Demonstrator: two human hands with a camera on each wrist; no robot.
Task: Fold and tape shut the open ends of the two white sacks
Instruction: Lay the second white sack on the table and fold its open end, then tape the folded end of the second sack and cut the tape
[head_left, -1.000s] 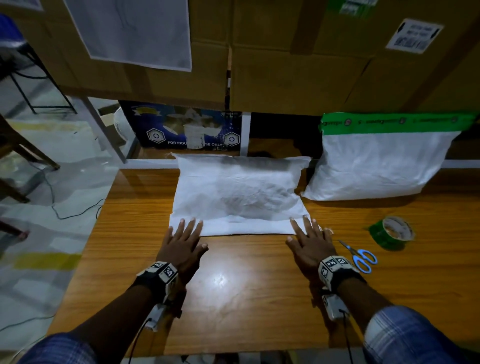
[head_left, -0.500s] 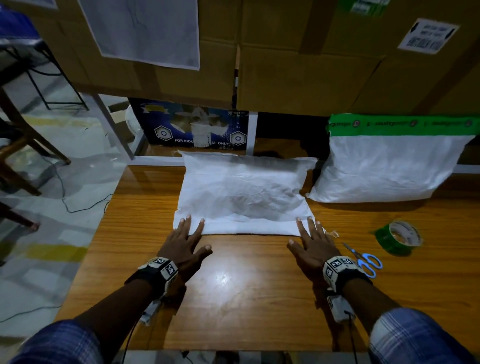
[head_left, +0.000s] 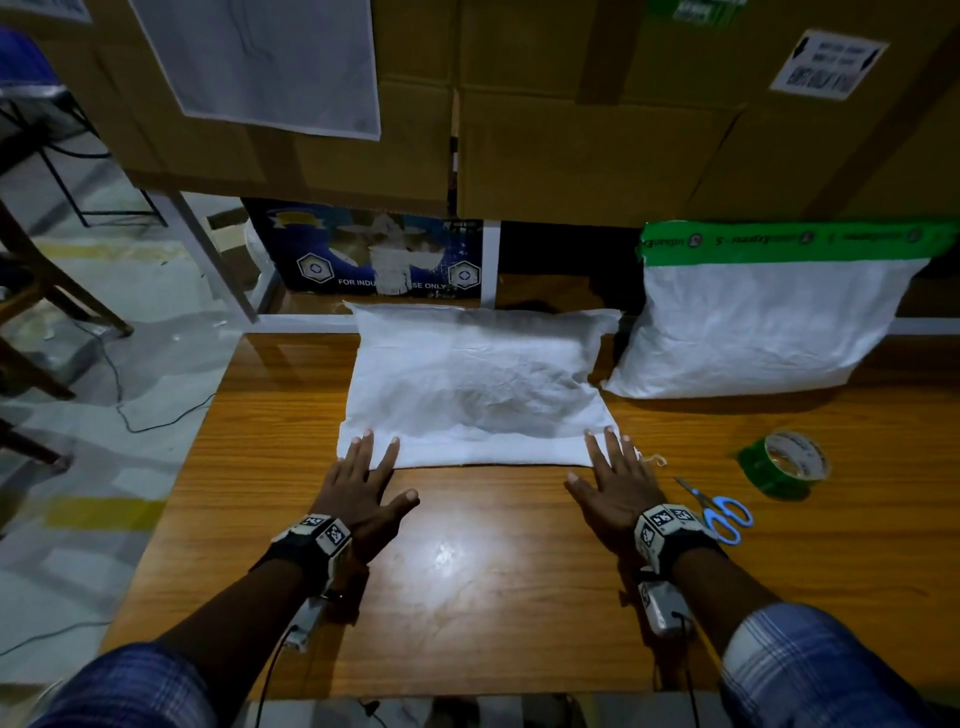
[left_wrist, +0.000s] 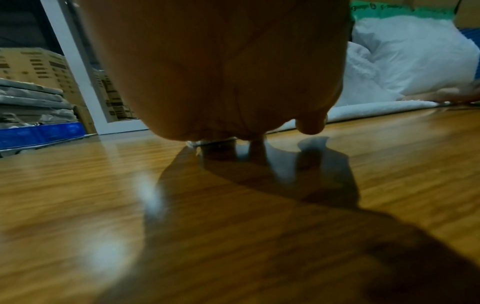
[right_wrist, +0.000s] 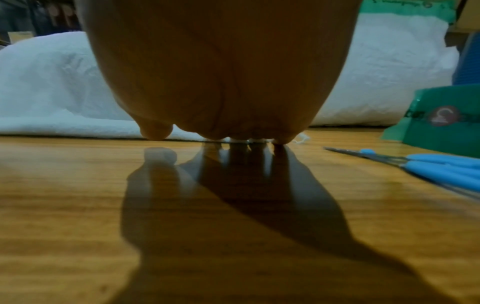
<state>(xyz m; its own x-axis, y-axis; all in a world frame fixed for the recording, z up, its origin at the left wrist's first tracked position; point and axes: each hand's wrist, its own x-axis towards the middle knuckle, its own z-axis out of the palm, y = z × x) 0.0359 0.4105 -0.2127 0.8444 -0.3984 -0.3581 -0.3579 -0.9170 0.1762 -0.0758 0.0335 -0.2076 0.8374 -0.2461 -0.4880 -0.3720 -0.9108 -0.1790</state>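
Note:
A white sack (head_left: 478, 384) lies flat on the wooden table (head_left: 467, 571), its near end folded into a band along the front. My left hand (head_left: 363, 467) presses the band's left corner with straight fingers. My right hand (head_left: 610, 467) presses the right corner the same way. A second white sack (head_left: 753, 332) stands at the back right, its top sealed with green tape (head_left: 779, 241). A green tape roll (head_left: 787, 462) and blue-handled scissors (head_left: 719, 512) lie to the right of my right hand. Both wrist views show mostly palm: the left (left_wrist: 221, 82), the right (right_wrist: 221, 72).
Cardboard boxes (head_left: 571, 130) stack up behind the table. A blue printed box (head_left: 374, 254) sits below them. The table's left edge drops to a floor with a cable (head_left: 130, 415) and chair legs (head_left: 52, 301).
Both hands have slid slightly forward onto the sack's folded band and stay flat on it. The view has shifted a little; the sack, tape roll and scissors have not moved.

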